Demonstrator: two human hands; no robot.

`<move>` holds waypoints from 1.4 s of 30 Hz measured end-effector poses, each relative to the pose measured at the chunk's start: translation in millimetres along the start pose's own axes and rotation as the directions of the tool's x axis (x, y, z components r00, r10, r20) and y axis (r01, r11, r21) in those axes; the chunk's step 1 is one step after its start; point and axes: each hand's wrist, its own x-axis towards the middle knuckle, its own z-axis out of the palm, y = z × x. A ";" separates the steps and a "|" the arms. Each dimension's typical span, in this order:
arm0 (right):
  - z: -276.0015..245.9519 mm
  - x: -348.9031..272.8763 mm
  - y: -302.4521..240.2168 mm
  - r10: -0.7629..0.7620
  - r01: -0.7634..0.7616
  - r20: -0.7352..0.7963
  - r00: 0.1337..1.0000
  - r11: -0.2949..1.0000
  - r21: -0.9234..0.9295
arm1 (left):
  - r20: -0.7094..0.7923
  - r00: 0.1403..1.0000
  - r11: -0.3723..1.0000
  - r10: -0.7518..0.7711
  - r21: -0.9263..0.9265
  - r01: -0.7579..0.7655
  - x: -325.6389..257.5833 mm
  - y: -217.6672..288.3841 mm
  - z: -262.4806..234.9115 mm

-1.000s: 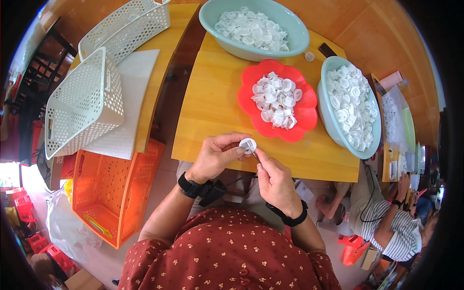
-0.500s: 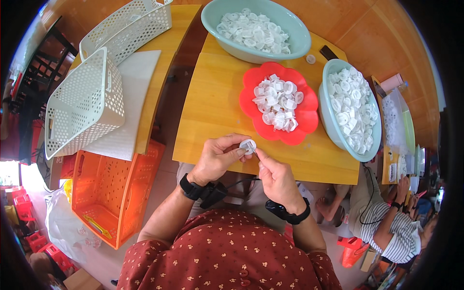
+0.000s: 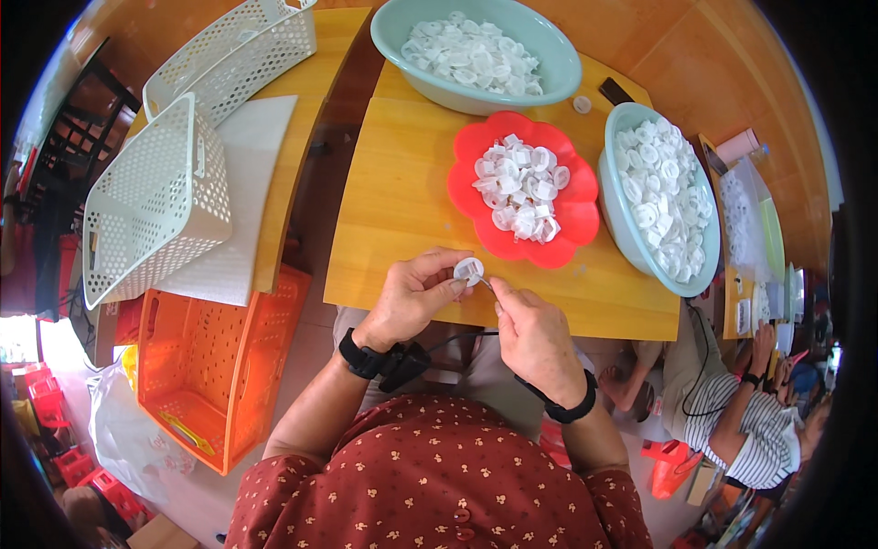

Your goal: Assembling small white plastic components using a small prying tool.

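Seen from above at the near edge of a yellow wooden surface: left hand pinching a small white round cap, right hand touching it with a thin tool. Just beyond the cap, a red scalloped plate heaped with white caps; farther off, two pale green bowls of the same. Left of the plate, white lattice baskets; below them, an orange crate.

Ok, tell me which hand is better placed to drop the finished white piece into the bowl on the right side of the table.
Probably the right hand: it is nearer that bowl. But the left hand pinches the white piece, so it would have to be passed over first.
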 end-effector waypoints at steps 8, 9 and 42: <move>-0.9 2.6 -2.5 -0.021 0.022 0.011 1.000 0.994 -0.103 | 0.003 1.000 0.999 0.015 0.038 -0.015 0.2 -0.8 0.3; -1.2 3.2 -2.3 -0.027 0.029 0.018 0.999 0.991 -0.127 | 0.001 1.000 0.998 0.020 0.051 -0.020 0.4 -0.4 0.8; 26.6 -2.8 1.9 0.167 -0.146 -0.005 0.986 0.873 0.466 | -0.104 0.986 0.989 0.134 0.074 -0.127 0.1 -13.0 6.6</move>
